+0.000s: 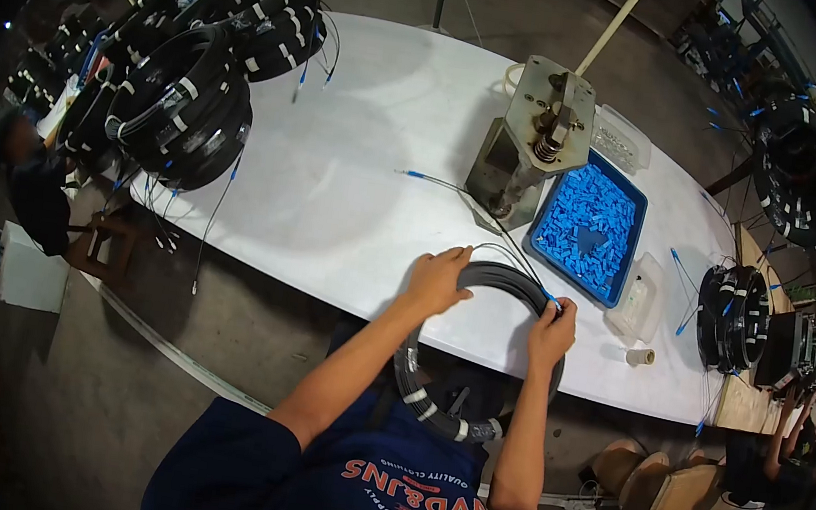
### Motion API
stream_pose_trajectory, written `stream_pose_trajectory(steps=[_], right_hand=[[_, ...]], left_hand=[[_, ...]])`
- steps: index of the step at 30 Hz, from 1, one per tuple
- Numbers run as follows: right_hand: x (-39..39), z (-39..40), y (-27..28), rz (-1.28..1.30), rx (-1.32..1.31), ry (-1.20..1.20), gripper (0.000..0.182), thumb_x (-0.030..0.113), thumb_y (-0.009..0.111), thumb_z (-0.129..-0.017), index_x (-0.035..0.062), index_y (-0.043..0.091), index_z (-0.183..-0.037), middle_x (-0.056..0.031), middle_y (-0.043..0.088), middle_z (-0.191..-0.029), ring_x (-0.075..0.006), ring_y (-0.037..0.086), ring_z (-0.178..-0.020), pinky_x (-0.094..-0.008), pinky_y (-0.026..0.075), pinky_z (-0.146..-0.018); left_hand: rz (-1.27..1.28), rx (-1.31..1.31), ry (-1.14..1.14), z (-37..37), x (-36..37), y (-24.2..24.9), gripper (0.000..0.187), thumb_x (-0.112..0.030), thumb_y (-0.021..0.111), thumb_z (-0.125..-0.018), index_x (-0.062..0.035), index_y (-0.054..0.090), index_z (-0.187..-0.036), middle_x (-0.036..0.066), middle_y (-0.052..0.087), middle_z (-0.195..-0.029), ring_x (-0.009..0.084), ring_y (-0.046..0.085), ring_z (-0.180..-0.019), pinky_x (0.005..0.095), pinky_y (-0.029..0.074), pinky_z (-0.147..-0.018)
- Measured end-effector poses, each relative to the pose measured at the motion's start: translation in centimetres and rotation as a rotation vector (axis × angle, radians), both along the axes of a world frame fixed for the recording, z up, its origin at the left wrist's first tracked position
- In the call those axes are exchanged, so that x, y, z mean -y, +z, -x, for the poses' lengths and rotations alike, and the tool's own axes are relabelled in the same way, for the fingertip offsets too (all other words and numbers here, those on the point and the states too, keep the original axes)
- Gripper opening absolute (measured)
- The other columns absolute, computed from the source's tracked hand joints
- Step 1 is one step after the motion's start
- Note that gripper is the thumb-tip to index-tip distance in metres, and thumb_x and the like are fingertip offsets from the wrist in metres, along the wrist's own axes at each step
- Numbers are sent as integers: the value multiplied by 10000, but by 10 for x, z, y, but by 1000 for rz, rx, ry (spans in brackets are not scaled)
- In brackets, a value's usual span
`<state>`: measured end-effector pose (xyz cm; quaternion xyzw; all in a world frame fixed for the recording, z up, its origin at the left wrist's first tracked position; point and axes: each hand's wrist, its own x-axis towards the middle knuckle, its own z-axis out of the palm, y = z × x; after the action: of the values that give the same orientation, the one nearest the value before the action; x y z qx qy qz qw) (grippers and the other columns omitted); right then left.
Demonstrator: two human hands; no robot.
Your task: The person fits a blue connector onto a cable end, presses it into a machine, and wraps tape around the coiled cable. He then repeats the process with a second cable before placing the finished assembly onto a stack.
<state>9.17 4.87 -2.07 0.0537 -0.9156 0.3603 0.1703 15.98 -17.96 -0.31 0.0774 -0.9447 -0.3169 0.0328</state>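
Observation:
A coil of black cable point(414, 397), bound with white tape bands, leans between my body and the front edge of the white table. My left hand point(439, 281) is closed on the coil's upper left side. On the upper right, my right hand point(552, 332) grips the coil, with its fingers beside a blue connector point(553, 299) on a thin cable end. Another cable end with a blue connector point(417, 174) lies across the table, passing beneath the metal press point(532, 138). The undersides of both hands are hidden.
Right of the press sits a blue tray point(533, 241) of small blue parts, near clear plastic boxes point(636, 299) and a small roll point(639, 357). Cable coils point(183, 109) are stacked at left; more coils point(731, 317) stand at right. A person point(35, 172) is at far left.

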Motion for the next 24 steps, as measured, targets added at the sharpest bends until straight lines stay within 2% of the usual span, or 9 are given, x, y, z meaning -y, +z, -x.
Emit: stream_pose_trajectory(steps=[6,9,11,14,16,19,21,22,24], right_hand=[[35,-11,4,-12,62,-28,152,176,578,-912,59,571,-1008,-197,656,-844,-410,617,-791,-510,438,-694],[28,-12,3,91,85,0,136,129,568,-921,44,572,-1026,-174,642,-789,-339,620,-724,-435,453,-657],[20,-12,3,336,294,91,157,84,558,-925,31,578,-1072,-120,641,-794,-220,598,-699,-337,450,-644],[14,-15,-6,501,348,148,195,45,543,-923,28,582,-1113,-77,643,-834,-142,567,-719,-279,434,-650],[15,-15,-5,559,356,126,185,73,575,-910,25,600,-1086,-71,649,-868,-144,581,-748,-271,450,-667],[24,-7,0,418,332,128,191,180,682,-846,42,640,-972,-82,653,-878,-155,596,-747,-286,488,-689],[28,5,6,314,374,110,239,226,710,-820,42,634,-951,-113,673,-873,-186,630,-729,-328,502,-670],[31,12,7,257,362,127,266,252,716,-814,39,632,-949,-123,676,-863,-203,641,-727,-343,507,-671],[40,26,8,184,399,166,362,323,717,-823,16,650,-1002,-121,671,-916,-206,627,-858,-321,489,-772]], left_hand=[[-50,-96,-127,8,53,-16,612,-253,806,-697,-57,610,-1243,146,632,-1233,299,602,-1128,383,474,-964],[-12,29,-146,16,67,2,588,-234,803,-691,-117,622,-1238,140,662,-1134,326,615,-1028,402,482,-910],[-26,75,-158,22,75,9,566,-206,796,-689,-142,632,-1227,135,677,-1023,335,610,-943,412,482,-867],[-127,107,-170,29,80,7,540,-197,790,-691,-139,643,-1207,144,684,-983,330,612,-955,409,485,-865],[-118,92,-169,29,77,6,554,-195,789,-688,-121,639,-1217,145,694,-996,323,622,-974,384,484,-886],[-181,62,-126,26,81,4,527,-227,759,-746,-79,632,-1236,159,691,-1085,294,633,-1032,341,473,-926],[-382,24,-112,24,85,-2,449,-245,662,-858,-16,623,-1243,162,680,-1153,250,628,-1081,303,453,-962],[-374,29,-84,27,90,-14,449,-245,662,-858,-16,623,-1243,162,680,-1153,250,628,-1081,303,453,-962],[-854,88,-66,38,99,-24,402,-254,557,-941,16,625,-1232,154,676,-1164,215,618,-1089,295,446,-972]])
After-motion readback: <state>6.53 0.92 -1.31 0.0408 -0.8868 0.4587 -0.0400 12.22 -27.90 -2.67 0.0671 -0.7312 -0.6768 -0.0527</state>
